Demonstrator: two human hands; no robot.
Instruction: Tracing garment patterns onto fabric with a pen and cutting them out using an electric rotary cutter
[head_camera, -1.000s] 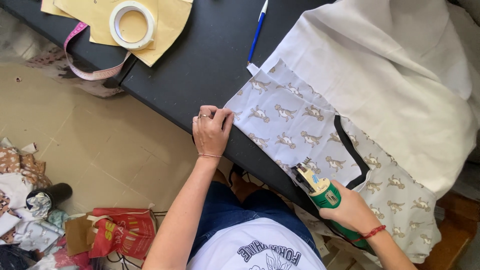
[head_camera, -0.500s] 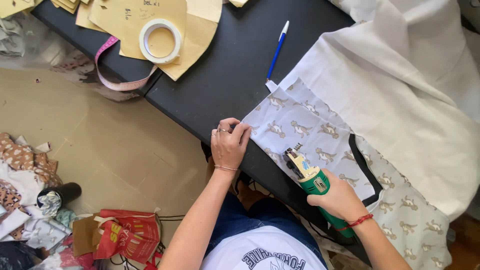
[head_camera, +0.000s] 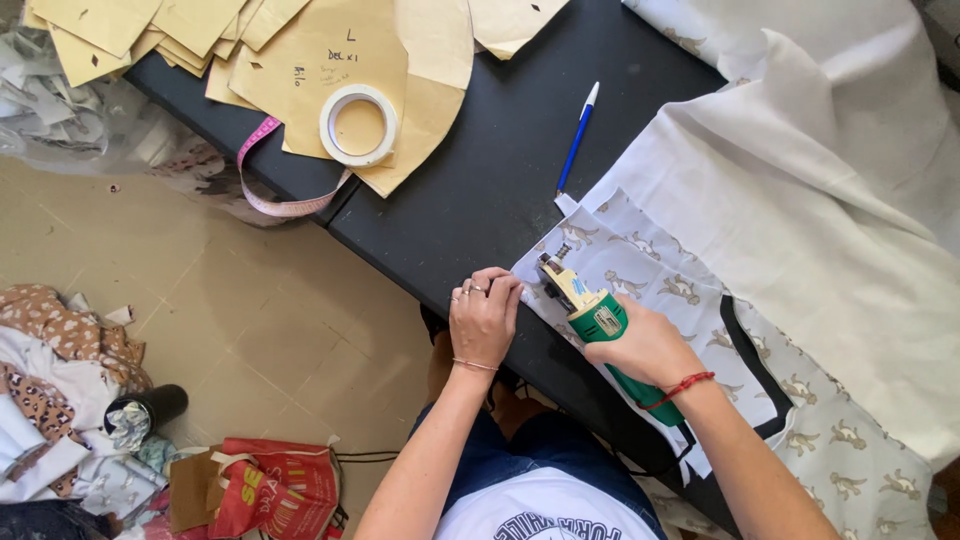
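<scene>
The left hand (head_camera: 484, 318) pressed released fingers flat on the printed fabric (head_camera: 650, 270), steadying it beside the green cutter (head_camera: 590, 310) the right hand (head_camera: 645, 345) clenched.

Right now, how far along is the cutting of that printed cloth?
Barely begun, it seems. Already laid out: the printed fabric is spread flat on the black table. In hand: the right hand holds a green electric cutter at the cloth's near corner, while the left hand presses that edge down. Left: almost the whole piece looks uncut beyond the blade.
</scene>
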